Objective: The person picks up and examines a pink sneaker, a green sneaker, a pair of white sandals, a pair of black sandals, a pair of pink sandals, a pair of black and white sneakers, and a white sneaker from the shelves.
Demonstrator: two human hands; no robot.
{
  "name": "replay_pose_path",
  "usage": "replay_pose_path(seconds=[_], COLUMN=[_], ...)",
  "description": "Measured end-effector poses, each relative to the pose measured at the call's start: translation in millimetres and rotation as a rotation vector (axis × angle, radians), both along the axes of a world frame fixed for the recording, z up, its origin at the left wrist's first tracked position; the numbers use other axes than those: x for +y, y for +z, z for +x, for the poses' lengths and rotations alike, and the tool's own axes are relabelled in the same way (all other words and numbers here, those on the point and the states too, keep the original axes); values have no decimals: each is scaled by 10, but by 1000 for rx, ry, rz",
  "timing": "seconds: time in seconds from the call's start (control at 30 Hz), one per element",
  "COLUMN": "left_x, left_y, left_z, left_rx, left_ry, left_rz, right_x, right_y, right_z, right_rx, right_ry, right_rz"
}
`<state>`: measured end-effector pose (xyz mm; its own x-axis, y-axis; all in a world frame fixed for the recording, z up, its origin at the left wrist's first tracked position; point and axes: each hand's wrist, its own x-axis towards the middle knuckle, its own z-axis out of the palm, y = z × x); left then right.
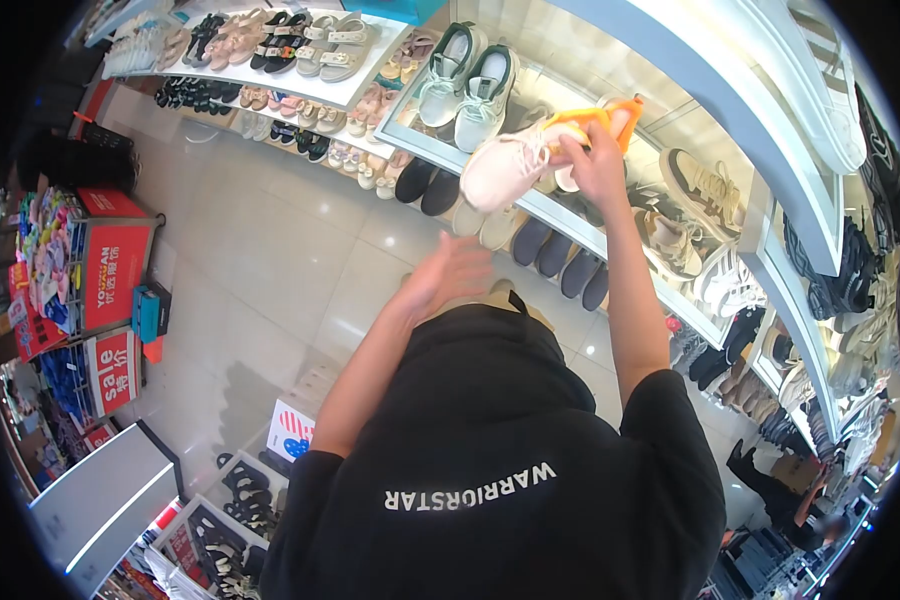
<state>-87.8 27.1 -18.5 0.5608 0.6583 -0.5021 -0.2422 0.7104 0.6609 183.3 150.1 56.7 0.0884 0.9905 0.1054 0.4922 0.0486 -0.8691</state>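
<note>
My right hand (pixel 598 158) is raised and grips a pale pink sneaker (pixel 505 165) with an orange sole, holding it just in front of the glass shelf (pixel 570 215). A pair of white-and-green sneakers (pixel 467 85) stands on that shelf to the left of it. My left hand (pixel 453 275) hovers lower, fingers apart and holding nothing, above the tiled floor and below the held shoe. My black shirt fills the bottom of the view.
Curved white shelves (pixel 730 90) carry many sneakers at right. Sandal racks (pixel 270 45) run along the back left. Dark shoes (pixel 560 265) line the floor under the shelf. Red sale bins (pixel 110 260) stand at left. Another person (pixel 770 480) is at lower right.
</note>
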Motion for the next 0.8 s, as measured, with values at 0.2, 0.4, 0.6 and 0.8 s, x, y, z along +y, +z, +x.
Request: replay_pose_path(seconds=[0.2,0.4,0.6,0.8], left_x=[200,138,17,-64], left_y=[121,150,723,889], left_z=[-4,-356,-574,-835], left_rx=[-745,-368,42,195], left_ry=[23,130,275,296], left_rz=[-152,4,493,807], right_x=[-797,-1021,-1025,-982], right_y=[324,344,270,272], right_z=[-299,-506,-695,-898], right_rx=[380,565,752,679], right_ry=[273,434,414,469], right_rz=[-83,132,57,9])
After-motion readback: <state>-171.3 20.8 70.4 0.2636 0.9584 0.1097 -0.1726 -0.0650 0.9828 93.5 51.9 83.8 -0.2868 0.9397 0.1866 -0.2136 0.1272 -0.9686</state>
